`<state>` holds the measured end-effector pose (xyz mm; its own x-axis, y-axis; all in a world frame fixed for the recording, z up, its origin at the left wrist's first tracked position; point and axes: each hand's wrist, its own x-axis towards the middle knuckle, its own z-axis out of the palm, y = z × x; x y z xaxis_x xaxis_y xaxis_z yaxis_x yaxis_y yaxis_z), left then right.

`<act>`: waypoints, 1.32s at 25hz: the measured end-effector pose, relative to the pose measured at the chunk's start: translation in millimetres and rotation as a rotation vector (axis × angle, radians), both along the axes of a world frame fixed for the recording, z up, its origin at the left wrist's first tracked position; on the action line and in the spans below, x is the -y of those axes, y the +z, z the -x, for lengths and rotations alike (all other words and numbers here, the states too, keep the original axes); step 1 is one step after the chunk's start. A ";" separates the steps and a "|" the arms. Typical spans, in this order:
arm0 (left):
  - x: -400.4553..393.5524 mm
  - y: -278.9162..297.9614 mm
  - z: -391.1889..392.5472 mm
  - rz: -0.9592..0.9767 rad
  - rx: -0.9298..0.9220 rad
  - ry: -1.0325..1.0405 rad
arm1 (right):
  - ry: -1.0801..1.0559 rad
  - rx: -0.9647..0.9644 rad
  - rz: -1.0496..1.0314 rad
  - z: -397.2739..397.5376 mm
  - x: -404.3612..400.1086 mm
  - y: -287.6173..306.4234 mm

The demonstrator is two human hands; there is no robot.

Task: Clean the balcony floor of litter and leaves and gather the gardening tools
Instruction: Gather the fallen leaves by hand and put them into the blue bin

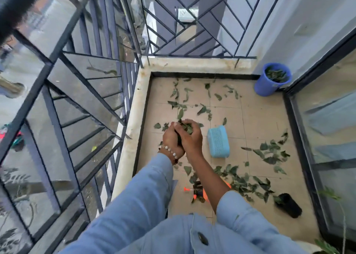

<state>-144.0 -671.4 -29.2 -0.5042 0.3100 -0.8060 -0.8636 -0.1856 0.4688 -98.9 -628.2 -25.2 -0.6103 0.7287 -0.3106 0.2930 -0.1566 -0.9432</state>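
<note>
My left hand (170,139) and my right hand (189,137) are cupped together above the tiled balcony floor (256,117), gripping a bunch of green leaves (185,126) between them. More green leaves (271,151) lie scattered over the tiles, far ones near the back wall and a thicker patch at the right and near my feet. A blue bucket (266,84) with leaves inside stands in the far right corner. An orange-handled tool (194,191) lies on the floor under my right forearm, partly hidden.
A light blue perforated basket (218,141) lies upside down just right of my hands. A small black pot (289,205) lies on its side at the lower right. Metal railing (92,92) bounds the left and back; glass sliding doors (327,119) bound the right.
</note>
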 end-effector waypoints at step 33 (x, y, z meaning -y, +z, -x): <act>-681.3 28.0 281.3 -0.048 -0.057 -0.837 | -0.745 -0.139 0.218 265.9 -627.9 5.2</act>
